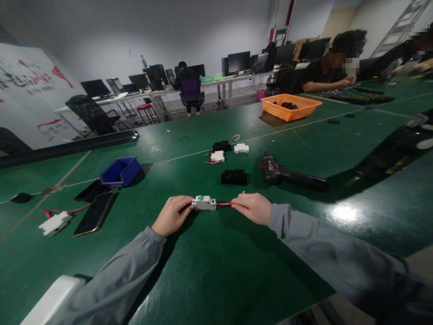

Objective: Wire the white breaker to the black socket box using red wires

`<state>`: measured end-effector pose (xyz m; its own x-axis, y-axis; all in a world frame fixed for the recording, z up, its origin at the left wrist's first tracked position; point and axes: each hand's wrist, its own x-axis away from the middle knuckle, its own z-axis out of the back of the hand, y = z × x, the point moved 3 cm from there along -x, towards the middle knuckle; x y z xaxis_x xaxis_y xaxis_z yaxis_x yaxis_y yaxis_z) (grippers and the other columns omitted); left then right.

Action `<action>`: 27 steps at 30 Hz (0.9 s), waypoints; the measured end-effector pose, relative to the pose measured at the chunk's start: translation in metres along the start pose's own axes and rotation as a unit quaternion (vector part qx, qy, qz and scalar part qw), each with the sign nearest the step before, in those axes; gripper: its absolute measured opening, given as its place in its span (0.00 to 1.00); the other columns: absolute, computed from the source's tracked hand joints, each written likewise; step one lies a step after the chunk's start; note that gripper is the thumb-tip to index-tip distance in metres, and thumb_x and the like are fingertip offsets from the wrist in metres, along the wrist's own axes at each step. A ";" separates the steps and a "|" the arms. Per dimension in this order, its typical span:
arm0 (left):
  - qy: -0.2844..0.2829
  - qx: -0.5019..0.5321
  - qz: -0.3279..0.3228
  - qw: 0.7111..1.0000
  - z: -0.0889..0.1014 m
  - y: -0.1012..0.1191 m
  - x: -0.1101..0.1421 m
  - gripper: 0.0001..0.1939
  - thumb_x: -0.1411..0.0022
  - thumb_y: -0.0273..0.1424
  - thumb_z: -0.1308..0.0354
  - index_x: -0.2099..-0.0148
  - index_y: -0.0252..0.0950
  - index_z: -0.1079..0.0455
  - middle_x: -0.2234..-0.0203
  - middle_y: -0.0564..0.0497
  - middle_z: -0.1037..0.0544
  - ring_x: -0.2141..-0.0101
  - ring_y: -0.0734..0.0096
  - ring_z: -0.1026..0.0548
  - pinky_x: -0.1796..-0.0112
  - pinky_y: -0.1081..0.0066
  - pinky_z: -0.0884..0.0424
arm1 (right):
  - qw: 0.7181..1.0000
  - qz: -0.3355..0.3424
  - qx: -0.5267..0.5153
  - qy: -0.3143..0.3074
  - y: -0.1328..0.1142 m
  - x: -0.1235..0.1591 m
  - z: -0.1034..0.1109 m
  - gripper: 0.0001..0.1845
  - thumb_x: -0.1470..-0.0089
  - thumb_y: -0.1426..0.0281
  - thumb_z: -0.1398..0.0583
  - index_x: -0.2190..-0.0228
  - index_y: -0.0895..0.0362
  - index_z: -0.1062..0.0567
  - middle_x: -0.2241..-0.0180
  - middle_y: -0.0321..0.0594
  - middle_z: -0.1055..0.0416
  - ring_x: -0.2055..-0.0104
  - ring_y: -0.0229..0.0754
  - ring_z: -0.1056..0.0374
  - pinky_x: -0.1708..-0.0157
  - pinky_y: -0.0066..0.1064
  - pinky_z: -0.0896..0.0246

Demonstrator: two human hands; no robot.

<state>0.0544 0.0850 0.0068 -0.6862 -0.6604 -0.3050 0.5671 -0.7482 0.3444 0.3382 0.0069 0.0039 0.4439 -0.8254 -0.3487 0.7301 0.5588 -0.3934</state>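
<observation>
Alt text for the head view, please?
A person's left hand holds a white module while the right hand pinches a red wire at its right end, over a green table. A black drill lies farther right, a blue bin left.

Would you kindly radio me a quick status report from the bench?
Left hand holding white module by its left end. Right hand pinching red wire at module's right. Black block and drill lie beyond, touching neither hand.

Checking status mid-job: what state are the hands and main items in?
Left hand: closed on white circuit breaker
White circuit breaker: red wire at right end
Right hand: pinching red wire
Cordless drill: lying down, unheld
Smartphone: lying, upper face dark
Orange basket: holding black parts
</observation>
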 end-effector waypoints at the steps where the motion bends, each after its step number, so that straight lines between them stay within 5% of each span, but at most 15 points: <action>1: 0.000 -0.001 0.000 1.000 0.000 0.000 0.000 0.15 0.30 0.39 0.51 0.51 0.40 0.27 0.55 0.47 0.20 0.55 0.63 0.24 0.54 0.61 0.31 | 1.000 0.001 -0.001 0.001 0.000 0.000 0.000 0.17 0.32 0.66 0.49 0.57 0.60 0.22 0.68 0.43 0.26 0.69 0.40 0.32 0.67 0.32 0.36; 27: -0.024 0.010 0.006 1.000 0.001 0.000 0.001 0.14 0.29 0.38 0.51 0.50 0.40 0.29 0.55 0.47 0.22 0.54 0.64 0.25 0.55 0.63 0.32 | 0.999 -0.026 0.015 -0.021 -0.004 -0.002 0.004 0.11 0.37 0.67 0.43 0.62 0.58 0.22 0.69 0.39 0.25 0.71 0.38 0.33 0.71 0.31 0.40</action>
<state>0.0531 0.0844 0.0073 -0.7007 -0.6653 -0.2578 0.5670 -0.7385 0.3649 0.3366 0.0060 0.0095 0.4260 -0.8564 -0.2916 0.7675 0.5128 -0.3847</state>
